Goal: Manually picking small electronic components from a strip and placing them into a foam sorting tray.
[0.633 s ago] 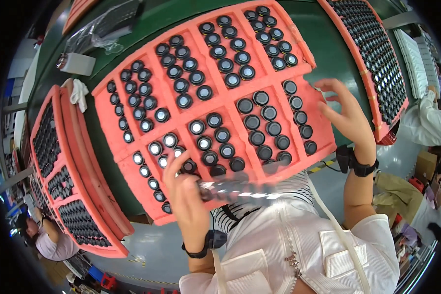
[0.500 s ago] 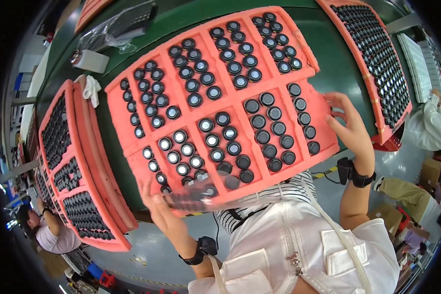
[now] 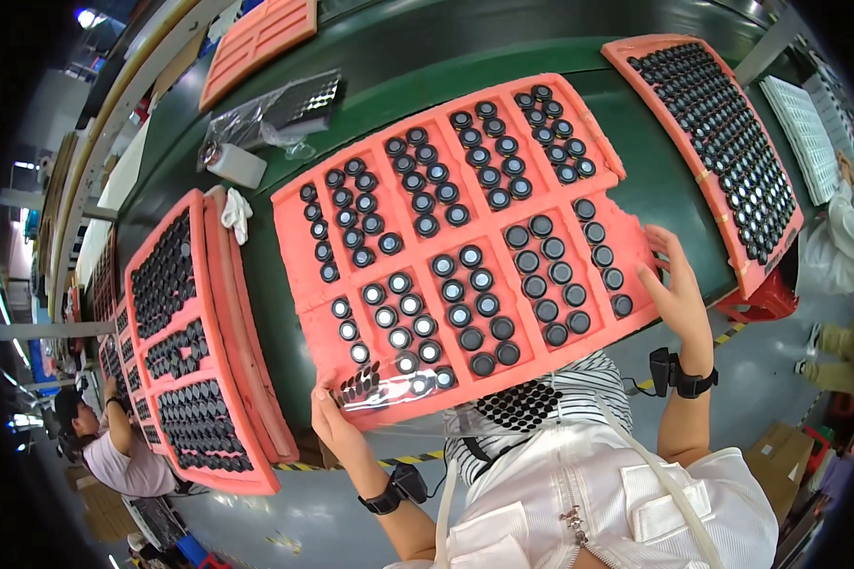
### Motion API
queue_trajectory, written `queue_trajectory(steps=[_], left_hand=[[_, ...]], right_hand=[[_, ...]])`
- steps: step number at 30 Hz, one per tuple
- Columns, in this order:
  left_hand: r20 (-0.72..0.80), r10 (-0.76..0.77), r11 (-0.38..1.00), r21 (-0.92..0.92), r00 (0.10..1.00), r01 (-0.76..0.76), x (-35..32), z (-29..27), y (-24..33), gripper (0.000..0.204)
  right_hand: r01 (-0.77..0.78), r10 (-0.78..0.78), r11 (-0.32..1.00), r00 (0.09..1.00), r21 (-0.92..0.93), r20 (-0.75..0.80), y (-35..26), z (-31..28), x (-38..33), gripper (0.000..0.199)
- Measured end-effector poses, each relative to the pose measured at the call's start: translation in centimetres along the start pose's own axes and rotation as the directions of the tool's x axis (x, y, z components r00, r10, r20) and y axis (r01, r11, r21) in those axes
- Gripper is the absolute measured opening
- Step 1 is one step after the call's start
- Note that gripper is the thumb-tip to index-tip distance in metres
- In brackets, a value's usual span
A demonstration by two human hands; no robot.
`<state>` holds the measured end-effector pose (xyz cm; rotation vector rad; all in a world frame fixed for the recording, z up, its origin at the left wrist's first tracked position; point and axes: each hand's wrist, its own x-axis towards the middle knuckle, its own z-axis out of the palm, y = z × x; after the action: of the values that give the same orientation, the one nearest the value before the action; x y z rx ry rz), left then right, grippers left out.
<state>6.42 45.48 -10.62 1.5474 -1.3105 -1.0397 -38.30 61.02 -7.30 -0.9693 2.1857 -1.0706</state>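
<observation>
A pink foam tray (image 3: 410, 234) lies tilted in front of me, its compartments holding rows of small black round parts (image 3: 533, 285). Some of these parts have pale, shiny centres; others are all dark. At the tray's near left corner, my left hand (image 3: 340, 427) is closed on a clear plastic sheet with black round stickers (image 3: 519, 405). That sheet lies partly over the corner compartment and hangs past the tray's near edge. My right hand (image 3: 677, 290) grips the tray's right edge, fingers on the far side and thumb nearer me.
More pink trays of black parts stand on the left (image 3: 220, 403) and right (image 3: 697, 161). Beyond my tray, a white bottle (image 3: 237, 165), a white cloth (image 3: 236, 215) and a plastic bag (image 3: 280, 112) rest on the green bench (image 3: 389, 90). A co-worker (image 3: 123, 446) sits at far left.
My view has shifted, so the tray and bench sit farther right and lower. The sheet, blurred before, now shows its black stickers clearly. Both hands stay at the tray's edges.
</observation>
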Motion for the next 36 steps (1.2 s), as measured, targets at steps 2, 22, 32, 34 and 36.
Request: queue_trajectory(steps=[2, 22, 32, 34, 36], left_hand=[[0.033, 0.004, 0.999, -0.050, 0.999, -0.002, 0.4, 0.3, -1.3, 0.043], [0.193, 0.654, 0.755, -0.103, 0.732, -0.647, 0.8, 3.9, -0.3, 0.031], [0.466, 0.759, 0.572, -0.146, 0.454, -0.807, -1.7, 3.6, 3.2, 0.009], [0.482, 0.756, 0.574, -0.160, 0.444, -0.803, -1.7, 3.9, 2.7, 0.009], [0.517, 0.754, 0.565, -0.196, 0.406, -0.801, -1.5, 4.5, 1.8, 0.010]], right_hand=[[0.027, -0.029, 0.999, 0.998, -0.036, -0.059, 0.2, 1.2, -1.0, 0.055], [0.432, -0.435, 0.900, 0.898, -0.054, -0.067, -8.1, 10.0, -11.2, 0.026], [0.674, -0.638, 0.738, 0.709, -0.026, 0.301, -15.0, 14.5, -11.0, 0.032], [0.618, -0.583, 0.786, 0.738, 0.007, 0.341, -15.0, 14.8, -10.9, 0.029], [0.574, -0.533, 0.819, 0.757, 0.006, 0.377, -14.8, 15.0, -10.7, 0.028]])
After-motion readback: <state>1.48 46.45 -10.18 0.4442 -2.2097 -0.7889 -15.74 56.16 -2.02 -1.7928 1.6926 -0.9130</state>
